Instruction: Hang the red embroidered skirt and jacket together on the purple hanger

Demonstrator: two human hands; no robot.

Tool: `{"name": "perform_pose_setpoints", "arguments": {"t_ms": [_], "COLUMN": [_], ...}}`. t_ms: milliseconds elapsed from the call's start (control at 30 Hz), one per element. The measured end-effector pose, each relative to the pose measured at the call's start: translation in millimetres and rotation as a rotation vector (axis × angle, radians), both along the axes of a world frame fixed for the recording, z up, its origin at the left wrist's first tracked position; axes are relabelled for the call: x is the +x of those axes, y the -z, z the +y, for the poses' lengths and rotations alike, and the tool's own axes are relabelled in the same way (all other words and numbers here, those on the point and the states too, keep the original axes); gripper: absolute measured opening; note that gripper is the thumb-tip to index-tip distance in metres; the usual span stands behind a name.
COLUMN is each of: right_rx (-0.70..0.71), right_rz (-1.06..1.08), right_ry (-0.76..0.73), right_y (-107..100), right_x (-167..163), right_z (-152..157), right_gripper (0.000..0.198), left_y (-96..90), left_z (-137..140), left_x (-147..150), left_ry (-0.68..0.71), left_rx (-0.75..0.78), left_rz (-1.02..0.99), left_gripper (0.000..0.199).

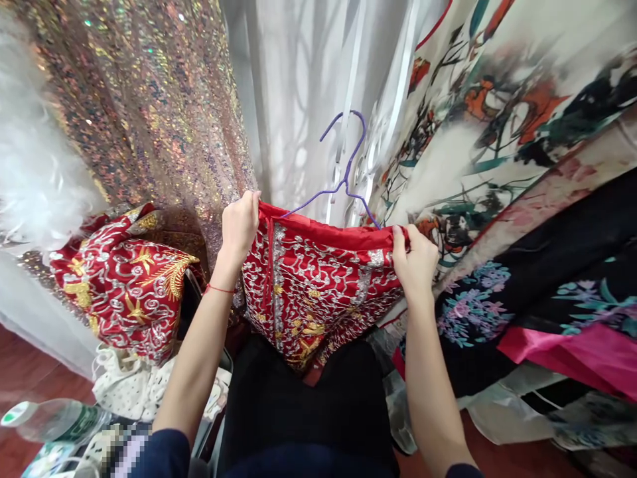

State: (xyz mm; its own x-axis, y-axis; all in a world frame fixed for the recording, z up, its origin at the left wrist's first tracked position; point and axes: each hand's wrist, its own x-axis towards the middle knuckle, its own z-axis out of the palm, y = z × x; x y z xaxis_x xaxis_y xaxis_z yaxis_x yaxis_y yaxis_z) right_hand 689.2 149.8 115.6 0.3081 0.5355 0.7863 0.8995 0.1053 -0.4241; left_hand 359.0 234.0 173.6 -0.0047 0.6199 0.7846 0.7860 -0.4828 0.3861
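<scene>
Gripping a red embroidered garment (311, 289) with left hand (241, 226) at ten o'clock, right hand (417, 260) near three, purple hanger (345, 181) behind at twelve.

The garment (328, 282) sits centrally, between left hand (239, 227) and right hand (417, 260). The hanger (345, 181) stands at its far edge, before the curtain (293, 86). Left: second garment (124, 289); near left: bottle (62, 419).

Light glints off sequined fabric (164, 86) while the view's edges stretch.
</scene>
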Motion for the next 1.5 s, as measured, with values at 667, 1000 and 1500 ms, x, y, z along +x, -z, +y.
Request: {"name": "perform_pose_setpoints", "arguments": {"t_ms": [667, 1000, 1500], "right_rx": [0.257, 0.265, 0.505], "right_rz": [0.071, -0.054, -0.037], "right_ry": [0.265, 0.116, 0.137], "right_y": [-17, -33, -2], "right_x": [25, 26, -34], "right_z": [22, 7, -30], "right_gripper": [0.068, 0.067, 0.021], "left_y": [9.2, 31.5, 102.2], "left_z": [-1, 13, -40], "left_x": [-2, 0, 17], "left_ry": [0.214, 0.311, -0.028], "left_rx": [-0.189, -0.327, 0.157], "left_rz": [-0.101, -0.34, -0.542], "left_gripper": [0.044, 0.051, 0.03]}}
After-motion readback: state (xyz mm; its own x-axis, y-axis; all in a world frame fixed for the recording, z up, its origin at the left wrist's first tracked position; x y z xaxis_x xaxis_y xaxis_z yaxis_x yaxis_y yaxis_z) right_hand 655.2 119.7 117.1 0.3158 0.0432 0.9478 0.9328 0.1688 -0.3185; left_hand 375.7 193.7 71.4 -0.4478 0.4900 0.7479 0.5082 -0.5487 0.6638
